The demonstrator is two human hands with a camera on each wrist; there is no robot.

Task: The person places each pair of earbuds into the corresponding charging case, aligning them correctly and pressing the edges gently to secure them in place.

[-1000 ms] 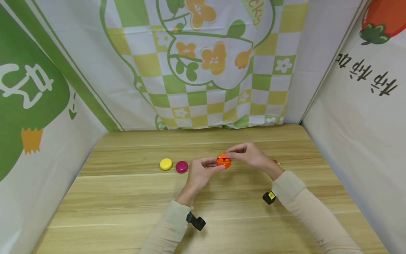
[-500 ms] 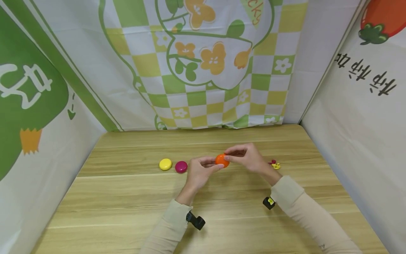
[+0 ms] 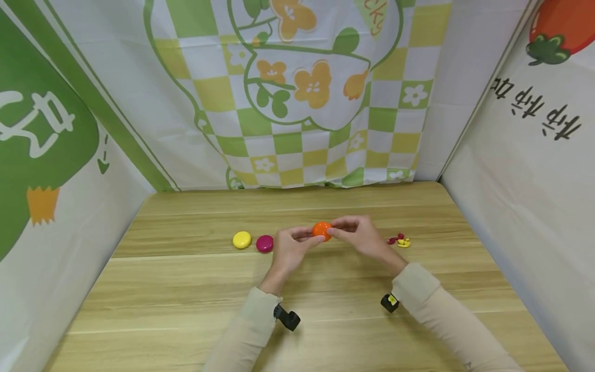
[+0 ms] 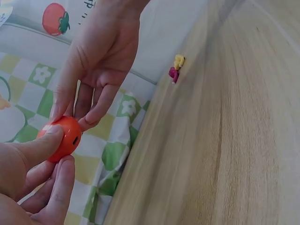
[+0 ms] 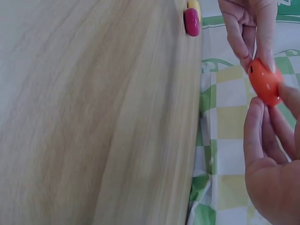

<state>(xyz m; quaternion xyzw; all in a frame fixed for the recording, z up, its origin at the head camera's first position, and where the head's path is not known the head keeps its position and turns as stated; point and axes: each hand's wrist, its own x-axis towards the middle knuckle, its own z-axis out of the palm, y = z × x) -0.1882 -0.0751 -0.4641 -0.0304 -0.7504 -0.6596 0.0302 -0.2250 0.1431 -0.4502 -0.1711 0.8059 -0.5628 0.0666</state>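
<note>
A small round orange case (image 3: 322, 230) is held above the wooden table (image 3: 186, 289) between both hands. My left hand (image 3: 292, 247) pinches its left side with thumb and fingers, and my right hand (image 3: 360, 235) pinches its right side. The left wrist view shows the orange case (image 4: 63, 138) closed, with the right hand's fingers (image 4: 93, 105) on it. In the right wrist view the orange case (image 5: 264, 80) sits between fingertips of both hands.
A yellow round case (image 3: 241, 239) and a magenta round case (image 3: 265, 243) lie side by side left of the hands. Small red and yellow pieces (image 3: 401, 241) lie to the right. Printed cloth walls (image 3: 297, 93) enclose the table on three sides.
The orange case, seen partly open a second ago, now looks closed. Both hands have shifted slightly left with it, uncovering the small pieces on the right.
</note>
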